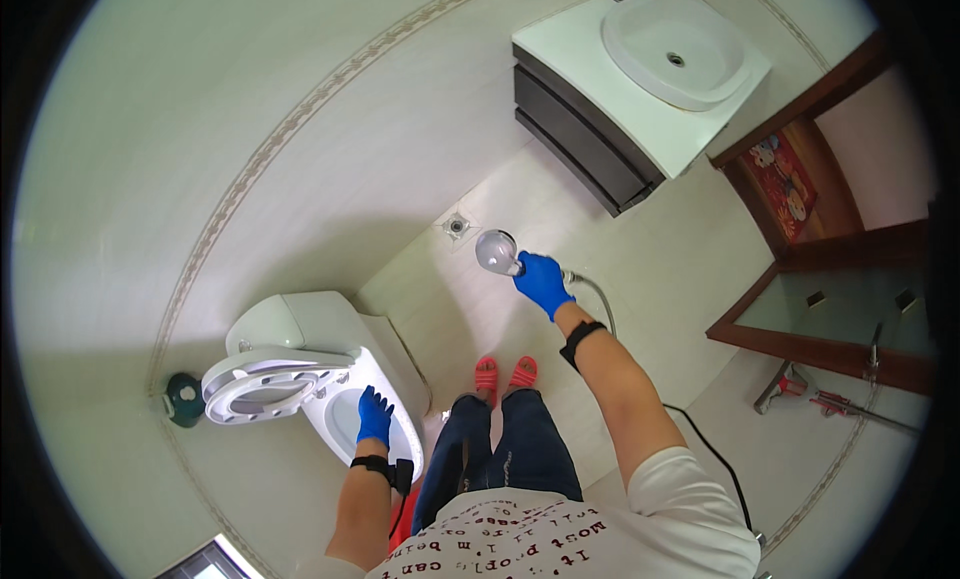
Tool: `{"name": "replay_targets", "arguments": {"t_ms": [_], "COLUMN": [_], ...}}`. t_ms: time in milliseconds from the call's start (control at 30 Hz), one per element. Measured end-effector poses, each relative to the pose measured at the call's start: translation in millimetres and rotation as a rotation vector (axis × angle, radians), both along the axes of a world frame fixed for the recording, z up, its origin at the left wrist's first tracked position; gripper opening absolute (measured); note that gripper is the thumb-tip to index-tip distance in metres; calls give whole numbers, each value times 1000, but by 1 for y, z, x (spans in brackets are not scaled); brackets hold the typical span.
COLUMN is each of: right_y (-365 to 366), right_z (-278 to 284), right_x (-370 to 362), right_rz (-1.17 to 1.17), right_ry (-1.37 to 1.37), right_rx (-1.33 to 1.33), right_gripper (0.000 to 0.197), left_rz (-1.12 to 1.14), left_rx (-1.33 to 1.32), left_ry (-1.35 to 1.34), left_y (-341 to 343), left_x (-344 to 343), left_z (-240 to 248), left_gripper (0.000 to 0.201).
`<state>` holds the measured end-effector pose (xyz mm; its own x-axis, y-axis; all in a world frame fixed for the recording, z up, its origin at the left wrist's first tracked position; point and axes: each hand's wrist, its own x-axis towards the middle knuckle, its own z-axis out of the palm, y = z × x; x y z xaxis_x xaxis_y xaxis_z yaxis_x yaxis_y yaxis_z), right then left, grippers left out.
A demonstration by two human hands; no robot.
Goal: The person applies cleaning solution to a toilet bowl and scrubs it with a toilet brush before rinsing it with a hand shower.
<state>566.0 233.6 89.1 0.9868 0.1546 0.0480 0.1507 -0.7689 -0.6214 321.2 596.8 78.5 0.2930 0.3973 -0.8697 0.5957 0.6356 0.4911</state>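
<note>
In a blue glove, my right hand (pixel 543 283) is closed round the handle of a shower head (pixel 496 251). Its round, pale head points away from me, over the floor. A grey hose (pixel 602 297) runs from the handle back behind my forearm. My left hand (pixel 375 417), also gloved in blue, hangs over the bowl of a white toilet (pixel 407 441) with its fingers apart and nothing held. Whether it touches the bowl, I cannot tell. The toilet's seat and lid (pixel 262 391) are raised against the tank (pixel 285 324).
A floor drain (pixel 456 226) lies by the wall. Far right stands a dark vanity cabinet (pixel 580 139) with a white basin (pixel 680 54). A brown-framed door (pixel 800 309) is at the right, a red-and-grey mop-like tool (pixel 800 389) beside it. A dark green object (pixel 184 400) sits left of the toilet.
</note>
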Motion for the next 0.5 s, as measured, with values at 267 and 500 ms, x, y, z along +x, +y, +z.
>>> {"name": "replay_targets", "arguments": {"t_ms": [267,500], "right_y": [-57,-95], "right_z": [-33,-67], "right_x": [-1,-86], "right_rz": [219,260], "right_ry": [116,285], "right_rx": [-389,-392], "right_gripper": [16,21], "left_rz": [-54,-182], "left_rx": [65,71], "left_ry": [-19,46], "left_y": [14,13], "left_x": [-3,7], "left_z": [20,16], "left_gripper": [60,59]}}
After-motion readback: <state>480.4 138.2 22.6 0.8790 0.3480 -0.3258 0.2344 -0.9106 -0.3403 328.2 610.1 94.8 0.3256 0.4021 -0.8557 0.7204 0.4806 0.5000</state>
